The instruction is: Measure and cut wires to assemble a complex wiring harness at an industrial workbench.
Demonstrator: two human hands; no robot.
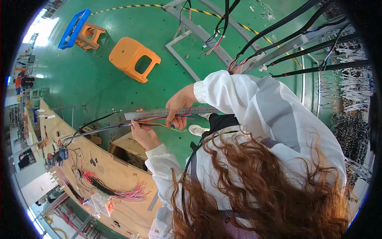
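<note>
A steel ruler (149, 114) lies along a bundle of thin coloured wires (153, 120) fanning out from the end of a grey-sheathed cable (93, 131). My left hand (144, 134) pinches the wires close to where the sheath ends, under the ruler's left end. Farther right, my right hand (179, 106) is closed around the ruler and wires together, thumb in front. A small dark item shows by its lower fingers, too small to name. One yellow wire sags below the others between the hands.
A wooden workbench (135, 177) at lower left bears a red and black wire bundle (104, 186) and a clear plastic box (102, 204). Beneath the hands stands an open cardboard box (128, 147). Beyond are an orange stool (131, 55), a blue crate (75, 28) and a metal frame (207, 36) hung with cables.
</note>
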